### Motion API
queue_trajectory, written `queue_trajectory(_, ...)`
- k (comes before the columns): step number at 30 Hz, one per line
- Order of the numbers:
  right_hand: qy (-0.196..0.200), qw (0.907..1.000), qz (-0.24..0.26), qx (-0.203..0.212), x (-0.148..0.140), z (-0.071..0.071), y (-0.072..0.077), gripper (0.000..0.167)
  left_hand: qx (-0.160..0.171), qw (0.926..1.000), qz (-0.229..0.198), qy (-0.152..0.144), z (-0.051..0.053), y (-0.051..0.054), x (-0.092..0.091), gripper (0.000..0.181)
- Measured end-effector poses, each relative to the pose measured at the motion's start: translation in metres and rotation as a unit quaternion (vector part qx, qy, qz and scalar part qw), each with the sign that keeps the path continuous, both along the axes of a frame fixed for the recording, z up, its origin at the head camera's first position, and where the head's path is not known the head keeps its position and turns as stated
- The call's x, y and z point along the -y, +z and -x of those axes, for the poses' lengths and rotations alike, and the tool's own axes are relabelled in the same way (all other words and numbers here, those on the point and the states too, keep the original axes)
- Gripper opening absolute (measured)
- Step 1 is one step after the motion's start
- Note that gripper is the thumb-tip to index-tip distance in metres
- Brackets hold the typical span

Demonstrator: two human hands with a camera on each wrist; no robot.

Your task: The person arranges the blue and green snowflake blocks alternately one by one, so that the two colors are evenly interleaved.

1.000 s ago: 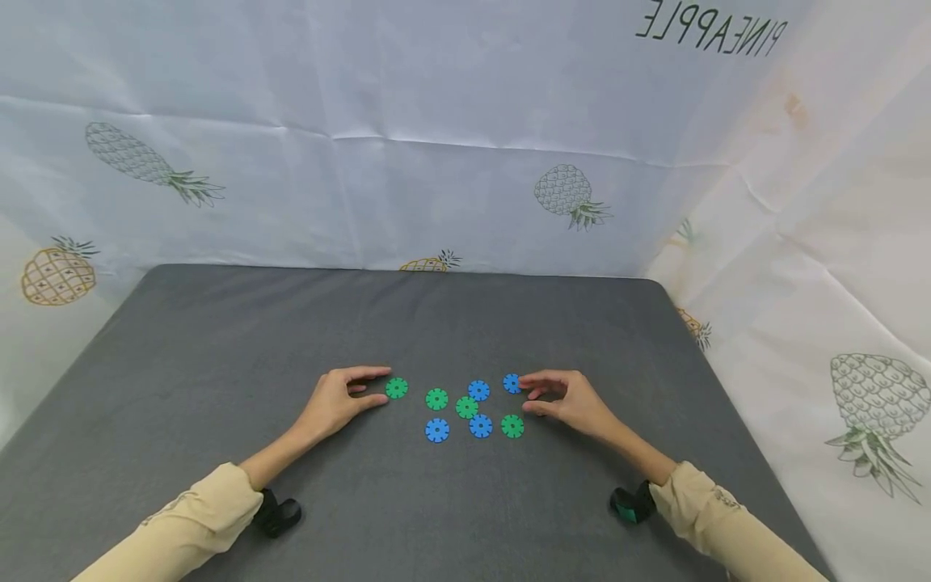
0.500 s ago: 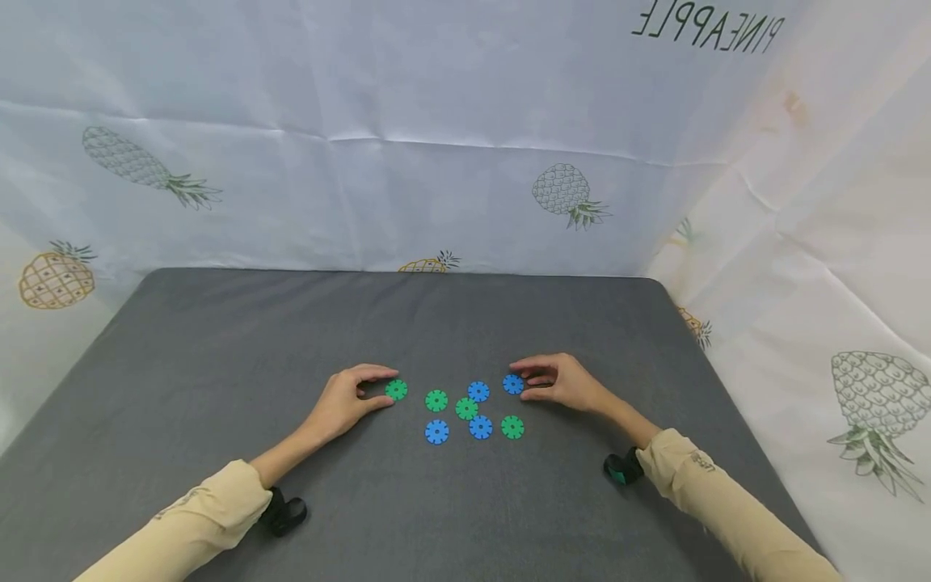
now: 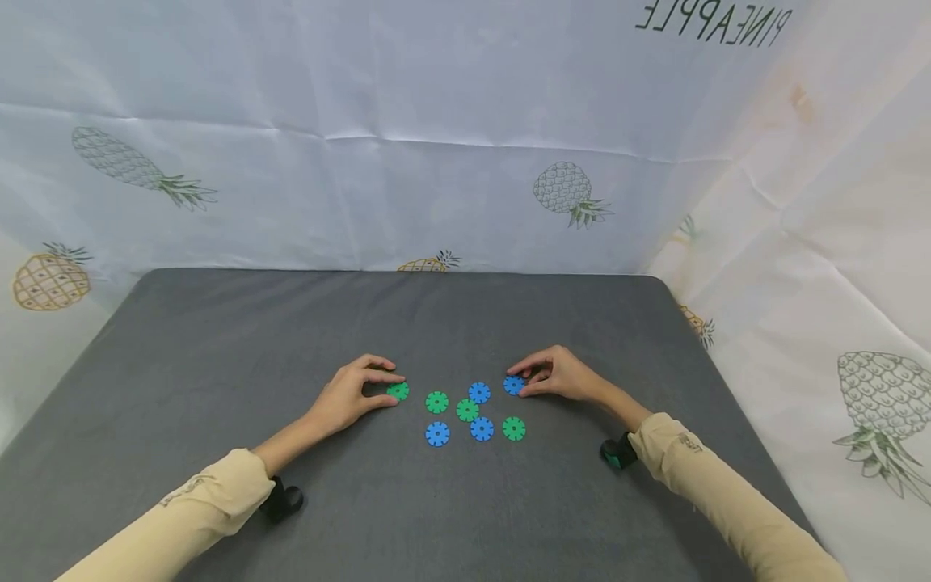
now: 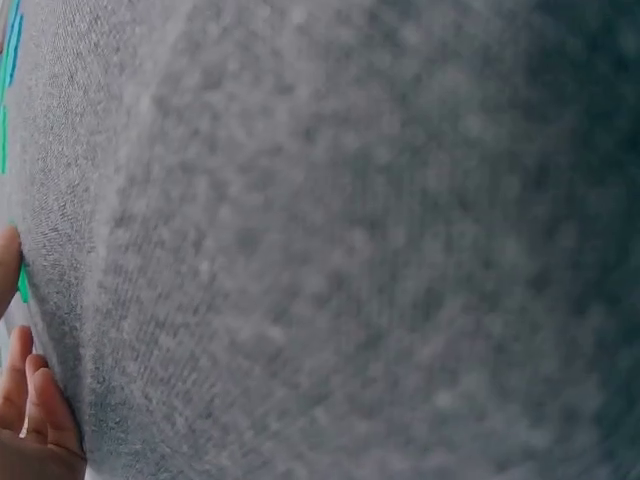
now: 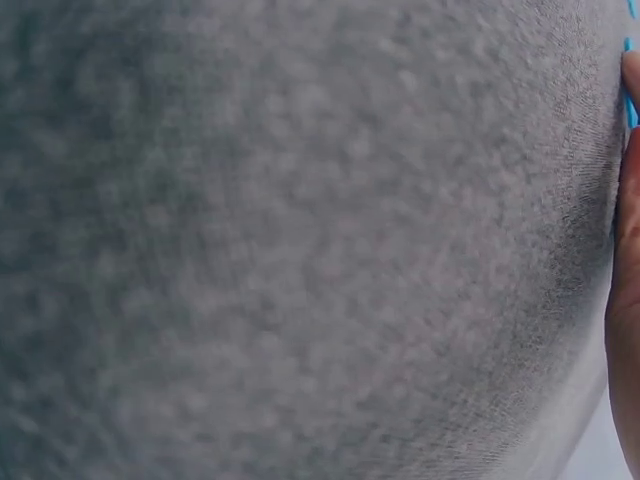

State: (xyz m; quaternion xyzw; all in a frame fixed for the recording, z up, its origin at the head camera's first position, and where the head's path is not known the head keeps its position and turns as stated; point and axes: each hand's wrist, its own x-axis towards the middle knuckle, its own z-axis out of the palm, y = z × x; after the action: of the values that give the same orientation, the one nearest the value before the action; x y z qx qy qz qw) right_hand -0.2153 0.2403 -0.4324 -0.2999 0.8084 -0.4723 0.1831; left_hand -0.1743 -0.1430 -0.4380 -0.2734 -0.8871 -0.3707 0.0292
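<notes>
Head view: eight notched discs, four green and four blue, lying on one grey-covered table (image 3: pixel 465 509).

Item, left hand (image 3: pixel 347 396): thumb and forefinger apart, set at opposite edges of the leftmost green disc (image 3: pixel 398 391); we cannot tell whether they pinch it.

Item, right hand (image 3: pixel 563 378): thumb and forefinger bent round the upper right blue disc (image 3: pixel 513 385), a tip at either edge, pinching it.

Item, between the hands: we count a central green disc (image 3: pixel 468 410), seeming to meet an upper blue disc (image 3: pixel 479 393) and a lower blue disc (image 3: pixel 482 429); left of these, a second green disc (image 3: pixel 436 402) above a left blue disc (image 3: pixel 437 434). Below the right hand's disc lies a lower right green disc (image 3: pixel 513 428).

Item, wrist views: mostly blurred cloth, with fingers and disc edges at the margins.

Item, background: white curtain (image 3: pixel 436 194), pineapple-printed.
</notes>
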Motion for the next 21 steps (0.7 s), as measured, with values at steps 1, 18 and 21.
queue_trajectory(1,0.0,1.0,0.001,0.0,0.0,0.0,0.0,0.034,0.002,1.0,-0.003,-0.002,0.0,0.0,0.0,0.032)
queue_trajectory(18,-0.015,0.9999,-0.002,0.003,0.0,-0.001,-0.002,0.034,0.227,0.9498,-0.199,-0.081,0.002,0.007,0.023,0.026)
queue_trajectory(21,-0.016,0.9999,-0.002,0.003,0.0,-0.001,-0.003,0.033,0.255,0.9388,-0.217,-0.082,0.005,0.01,0.026,0.026)
